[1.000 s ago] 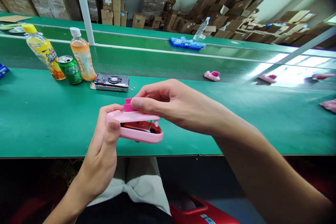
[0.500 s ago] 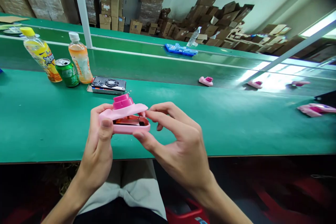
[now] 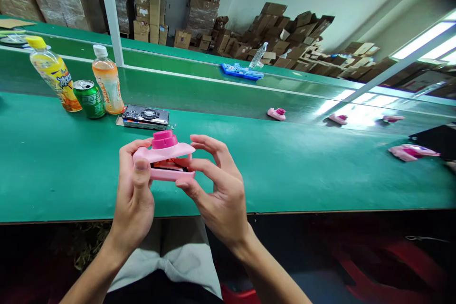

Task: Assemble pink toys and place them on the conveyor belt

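The pink hinged case [image 3: 164,154] with its magenta cap [image 3: 164,139] is held above the green bench [image 3: 53,166], jaws parted. The left hand [image 3: 133,190] grips its left end, thumb on the front. The right hand [image 3: 217,190] holds the right end with narrowly curled fingers. Beyond it, clear of the hands, stand a black phone [image 3: 145,115], a green can [image 3: 89,99], and an orange bottle [image 3: 107,80].

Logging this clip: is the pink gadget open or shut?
Open: the pink gadget has its upper arm held apart from its base, with the orange-red inside showing through the gap.
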Demonstrator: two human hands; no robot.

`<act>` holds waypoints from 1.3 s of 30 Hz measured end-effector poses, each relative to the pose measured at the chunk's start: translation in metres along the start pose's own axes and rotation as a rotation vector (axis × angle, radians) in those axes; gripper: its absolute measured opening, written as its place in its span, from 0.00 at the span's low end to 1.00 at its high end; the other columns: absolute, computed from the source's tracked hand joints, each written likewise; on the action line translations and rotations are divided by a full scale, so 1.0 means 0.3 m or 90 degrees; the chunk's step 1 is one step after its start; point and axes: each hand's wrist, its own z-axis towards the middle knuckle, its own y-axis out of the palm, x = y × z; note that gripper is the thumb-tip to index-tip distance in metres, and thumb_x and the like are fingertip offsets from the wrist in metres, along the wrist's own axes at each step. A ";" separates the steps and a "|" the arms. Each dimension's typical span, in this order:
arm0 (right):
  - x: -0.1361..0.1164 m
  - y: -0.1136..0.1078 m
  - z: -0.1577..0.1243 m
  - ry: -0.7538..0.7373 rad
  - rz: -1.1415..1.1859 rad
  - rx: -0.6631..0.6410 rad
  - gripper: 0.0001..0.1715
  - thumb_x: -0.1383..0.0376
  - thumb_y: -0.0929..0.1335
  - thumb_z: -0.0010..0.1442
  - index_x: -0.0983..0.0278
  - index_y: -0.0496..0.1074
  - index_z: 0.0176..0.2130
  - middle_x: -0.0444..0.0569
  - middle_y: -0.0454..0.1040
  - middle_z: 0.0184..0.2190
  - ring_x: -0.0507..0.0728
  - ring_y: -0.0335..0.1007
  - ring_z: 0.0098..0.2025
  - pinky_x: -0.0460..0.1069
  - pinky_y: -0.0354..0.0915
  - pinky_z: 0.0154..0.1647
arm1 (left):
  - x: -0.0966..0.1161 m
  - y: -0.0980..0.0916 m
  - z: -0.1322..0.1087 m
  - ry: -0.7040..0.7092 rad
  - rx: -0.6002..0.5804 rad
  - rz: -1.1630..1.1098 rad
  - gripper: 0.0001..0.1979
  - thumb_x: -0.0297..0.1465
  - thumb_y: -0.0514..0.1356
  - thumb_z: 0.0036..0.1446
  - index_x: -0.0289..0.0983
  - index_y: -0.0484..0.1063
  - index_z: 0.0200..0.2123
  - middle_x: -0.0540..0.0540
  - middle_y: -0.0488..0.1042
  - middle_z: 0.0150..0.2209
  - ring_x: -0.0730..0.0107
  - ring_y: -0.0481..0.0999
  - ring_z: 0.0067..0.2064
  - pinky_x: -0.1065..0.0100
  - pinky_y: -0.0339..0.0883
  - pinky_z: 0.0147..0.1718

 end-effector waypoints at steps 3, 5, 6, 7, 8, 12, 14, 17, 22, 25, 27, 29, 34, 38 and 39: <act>0.016 0.027 -0.022 -0.032 0.010 0.048 0.10 0.57 0.74 0.65 0.61 0.78 0.40 0.54 0.79 0.52 0.61 0.78 0.52 0.57 0.78 0.51 | -0.015 0.018 0.003 0.034 0.031 -0.007 0.25 0.56 0.54 0.66 0.40 0.67 0.48 0.45 0.74 0.46 0.67 0.78 0.40 0.68 0.73 0.38; 0.026 0.051 -0.039 -0.038 -0.003 0.085 0.10 0.57 0.73 0.65 0.60 0.77 0.40 0.53 0.81 0.48 0.61 0.80 0.49 0.58 0.78 0.51 | -0.026 0.027 0.001 0.064 0.048 0.008 0.28 0.58 0.53 0.64 0.40 0.68 0.47 0.44 0.72 0.46 0.68 0.77 0.39 0.69 0.73 0.36; 0.030 0.063 -0.048 -0.036 -0.007 0.105 0.11 0.55 0.73 0.65 0.60 0.75 0.40 0.53 0.81 0.47 0.62 0.80 0.49 0.59 0.78 0.50 | -0.031 0.029 0.000 0.074 0.049 0.016 0.30 0.60 0.52 0.63 0.40 0.68 0.47 0.44 0.71 0.47 0.68 0.76 0.40 0.69 0.73 0.37; 0.035 0.076 -0.055 -0.030 0.001 0.125 0.13 0.54 0.73 0.65 0.59 0.73 0.41 0.53 0.82 0.47 0.62 0.81 0.49 0.60 0.78 0.50 | -0.035 0.029 -0.001 0.080 0.045 0.022 0.31 0.62 0.51 0.61 0.40 0.67 0.47 0.44 0.71 0.48 0.68 0.76 0.40 0.69 0.73 0.37; 0.040 0.088 -0.060 -0.021 0.021 0.145 0.16 0.52 0.74 0.64 0.59 0.71 0.43 0.53 0.82 0.46 0.63 0.81 0.49 0.60 0.78 0.50 | -0.039 0.028 -0.001 0.081 0.041 0.025 0.32 0.62 0.51 0.61 0.40 0.67 0.48 0.43 0.71 0.48 0.67 0.77 0.40 0.68 0.73 0.37; 0.061 0.101 -0.052 -0.011 0.082 0.167 0.25 0.53 0.77 0.60 0.58 0.65 0.48 0.49 0.81 0.43 0.60 0.82 0.47 0.56 0.78 0.49 | -0.046 0.015 0.004 0.032 0.038 0.018 0.32 0.62 0.50 0.61 0.40 0.67 0.48 0.44 0.74 0.45 0.67 0.78 0.38 0.67 0.75 0.36; 0.072 0.086 -0.037 -0.061 0.058 0.104 0.23 0.56 0.78 0.59 0.58 0.68 0.48 0.48 0.80 0.42 0.58 0.80 0.46 0.53 0.77 0.48 | -0.043 0.012 0.008 0.007 0.039 0.010 0.31 0.62 0.50 0.61 0.40 0.67 0.47 0.45 0.74 0.43 0.67 0.79 0.38 0.68 0.75 0.37; 0.086 0.056 -0.021 -0.116 0.040 0.025 0.16 0.61 0.76 0.62 0.59 0.72 0.48 0.48 0.79 0.44 0.57 0.78 0.47 0.52 0.76 0.48 | -0.038 0.016 0.015 -0.024 0.013 -0.032 0.30 0.62 0.52 0.61 0.41 0.67 0.45 0.46 0.74 0.41 0.67 0.80 0.39 0.69 0.76 0.38; 0.084 0.026 -0.029 -0.143 -0.021 0.013 0.12 0.65 0.73 0.65 0.59 0.74 0.49 0.48 0.80 0.43 0.56 0.78 0.44 0.52 0.75 0.46 | -0.074 0.017 0.034 -0.059 -0.060 -0.054 0.34 0.65 0.47 0.60 0.41 0.68 0.47 0.42 0.77 0.45 0.60 0.81 0.46 0.61 0.78 0.45; 0.111 -0.010 -0.018 -0.173 -0.108 0.008 0.12 0.66 0.73 0.66 0.59 0.72 0.49 0.48 0.79 0.41 0.56 0.77 0.42 0.52 0.74 0.44 | -0.114 -0.045 0.042 -0.056 -0.141 0.015 0.42 0.68 0.43 0.57 0.42 0.66 0.56 0.37 0.73 0.57 0.52 0.75 0.59 0.54 0.73 0.56; 0.178 -0.051 0.017 -0.165 -0.206 0.008 0.09 0.66 0.71 0.67 0.60 0.71 0.48 0.49 0.78 0.40 0.57 0.76 0.42 0.52 0.73 0.44 | -0.138 -0.132 0.038 -0.015 -0.142 0.133 0.44 0.67 0.46 0.56 0.44 0.61 0.64 0.36 0.68 0.64 0.49 0.70 0.65 0.50 0.68 0.60; 0.294 -0.093 0.081 -0.122 -0.331 -0.011 0.06 0.64 0.70 0.68 0.62 0.71 0.46 0.50 0.76 0.40 0.58 0.75 0.42 0.53 0.72 0.44 | -0.157 -0.244 0.024 0.017 -0.114 0.317 0.40 0.62 0.50 0.61 0.44 0.61 0.66 0.36 0.68 0.64 0.46 0.70 0.64 0.46 0.66 0.61; 0.660 -0.100 0.324 0.032 -0.598 -0.121 0.04 0.66 0.70 0.67 0.66 0.73 0.43 0.58 0.75 0.44 0.63 0.71 0.48 0.55 0.72 0.45 | -0.226 -0.474 -0.023 0.196 0.036 0.643 0.19 0.48 0.57 0.66 0.44 0.73 0.52 0.41 0.76 0.54 0.45 0.73 0.58 0.46 0.63 0.61; 0.870 -0.035 0.485 0.065 -0.663 -0.115 0.07 0.70 0.70 0.67 0.67 0.73 0.47 0.57 0.75 0.48 0.61 0.72 0.49 0.52 0.73 0.41 | -0.336 -0.514 -0.010 0.354 0.147 0.687 0.10 0.40 0.60 0.64 0.46 0.75 0.45 0.45 0.82 0.42 0.49 0.80 0.43 0.51 0.69 0.50; 0.909 -0.020 0.512 0.070 -0.675 -0.118 0.09 0.68 0.70 0.68 0.66 0.73 0.48 0.55 0.75 0.49 0.59 0.73 0.48 0.52 0.73 0.42 | -0.358 -0.512 -0.001 0.382 0.159 0.685 0.07 0.39 0.61 0.63 0.47 0.75 0.42 0.46 0.82 0.38 0.50 0.80 0.40 0.52 0.70 0.47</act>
